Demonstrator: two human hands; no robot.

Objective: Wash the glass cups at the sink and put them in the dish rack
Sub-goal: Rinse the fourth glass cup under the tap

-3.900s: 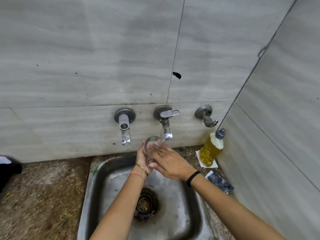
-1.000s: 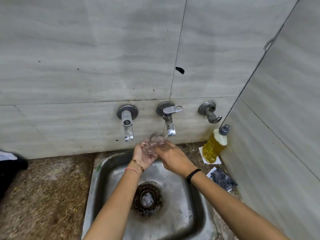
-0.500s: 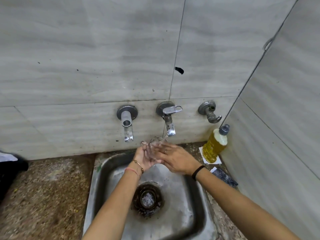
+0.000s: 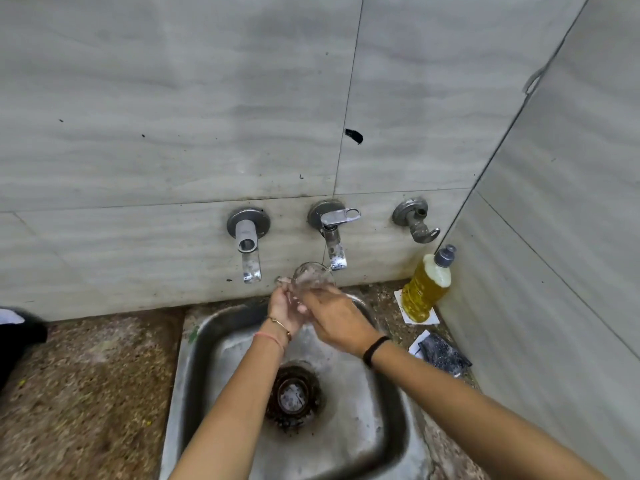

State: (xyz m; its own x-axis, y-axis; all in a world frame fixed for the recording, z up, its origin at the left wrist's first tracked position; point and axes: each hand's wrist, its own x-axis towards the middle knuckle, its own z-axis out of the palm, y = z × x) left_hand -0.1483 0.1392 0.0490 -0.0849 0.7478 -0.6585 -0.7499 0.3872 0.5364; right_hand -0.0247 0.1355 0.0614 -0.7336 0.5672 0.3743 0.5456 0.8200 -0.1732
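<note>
Right hand (image 4: 337,322) has slid lower around round, clear glass cup (image 4: 313,273).

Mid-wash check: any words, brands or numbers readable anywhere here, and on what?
None can be read.
Glass cup: clear, no print shows.
Yellow bottle: no label shows.
White paper under it: looks blank.
Dark packet by the right wall: too blurred to tell.

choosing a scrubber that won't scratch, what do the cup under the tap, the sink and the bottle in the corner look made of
The glass cup: clear glass, glossy; the wall tile shows through it. The sink: likely stainless steel, dull brushed grey with soft reflections. The bottle: probably translucent plastic; yellow liquid shows through.
</note>
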